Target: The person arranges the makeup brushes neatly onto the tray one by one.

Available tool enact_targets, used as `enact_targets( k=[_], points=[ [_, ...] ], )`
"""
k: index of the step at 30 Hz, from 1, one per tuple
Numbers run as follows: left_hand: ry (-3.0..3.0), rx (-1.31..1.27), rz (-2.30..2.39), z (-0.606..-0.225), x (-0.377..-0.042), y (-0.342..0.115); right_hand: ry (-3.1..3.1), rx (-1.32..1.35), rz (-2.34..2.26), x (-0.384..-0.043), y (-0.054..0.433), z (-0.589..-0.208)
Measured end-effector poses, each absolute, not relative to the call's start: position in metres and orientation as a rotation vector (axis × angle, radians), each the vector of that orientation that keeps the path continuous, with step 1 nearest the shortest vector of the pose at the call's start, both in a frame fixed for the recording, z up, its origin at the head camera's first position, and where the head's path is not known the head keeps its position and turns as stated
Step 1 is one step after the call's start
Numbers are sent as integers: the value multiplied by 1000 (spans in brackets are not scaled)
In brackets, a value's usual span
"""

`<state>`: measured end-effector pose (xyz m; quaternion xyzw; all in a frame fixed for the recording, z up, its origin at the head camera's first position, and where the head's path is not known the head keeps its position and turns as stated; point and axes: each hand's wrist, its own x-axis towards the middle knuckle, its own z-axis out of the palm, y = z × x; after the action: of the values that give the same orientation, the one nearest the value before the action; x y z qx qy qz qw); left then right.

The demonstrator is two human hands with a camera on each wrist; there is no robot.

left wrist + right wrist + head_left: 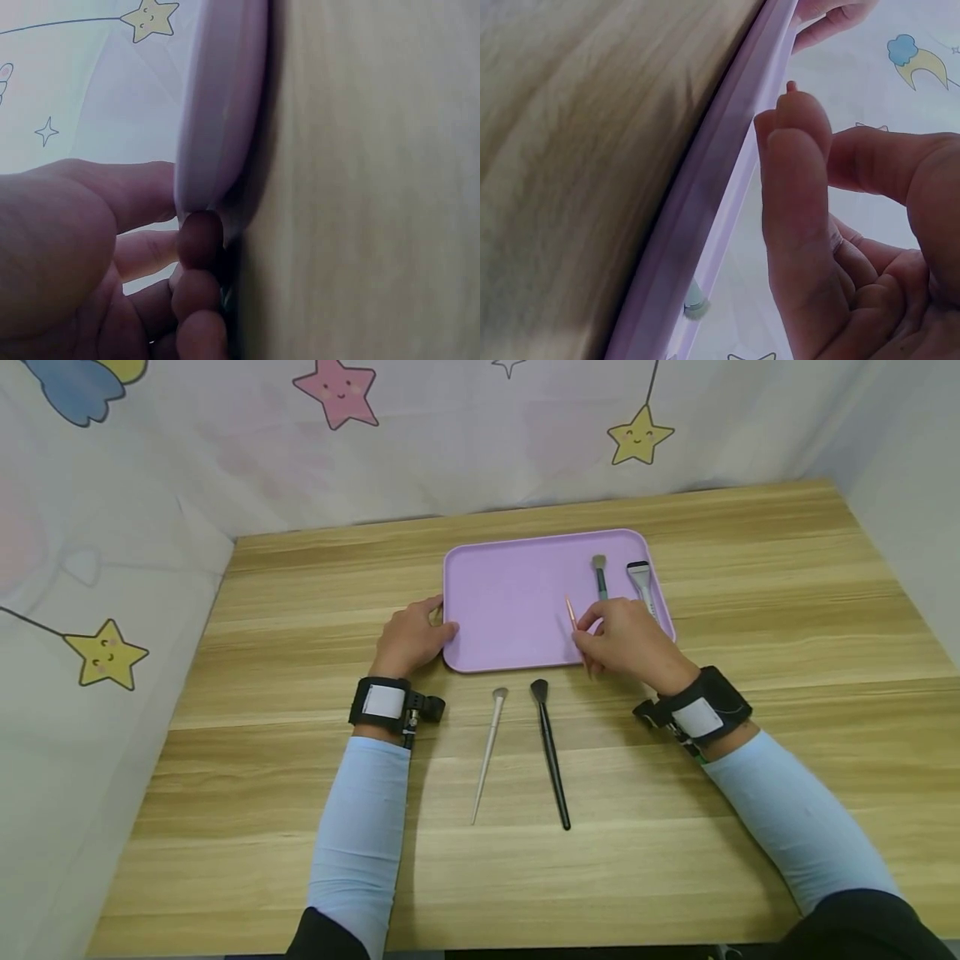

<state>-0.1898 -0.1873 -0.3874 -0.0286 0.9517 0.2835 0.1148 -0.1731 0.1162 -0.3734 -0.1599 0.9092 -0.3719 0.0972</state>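
My left hand (411, 639) grips the left edge of a lilac tray (510, 602), thumb over the rim and other fingers curled at its outer side, as the left wrist view shows. Over the tray's front right part, my right hand (628, 639) pinches a slim copper-pink makeup brush (571, 612) between thumb and fingers. Only a small end of that brush (791, 86) shows in the right wrist view. Beyond this hand, a makeup brush with a dark green handle (601, 578) and a wide, flat, dark-tipped grey brush (641, 578) lie in the tray, partly hidden by the hand.
Two more makeup brushes lie on the wooden table (285, 760) in front of the tray: a thin white-handled one (490, 752) and a longer black one (552, 756). A white curtain with printed stars (450, 452) hangs behind the table.
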Motion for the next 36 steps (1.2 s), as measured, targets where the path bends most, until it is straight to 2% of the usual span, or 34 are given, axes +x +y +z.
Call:
enact_targets(
  k=[36],
  points=[
    [2808, -99, 824, -391, -190, -188, 2739, -343, -1031, -199, 103, -383]
  ],
)
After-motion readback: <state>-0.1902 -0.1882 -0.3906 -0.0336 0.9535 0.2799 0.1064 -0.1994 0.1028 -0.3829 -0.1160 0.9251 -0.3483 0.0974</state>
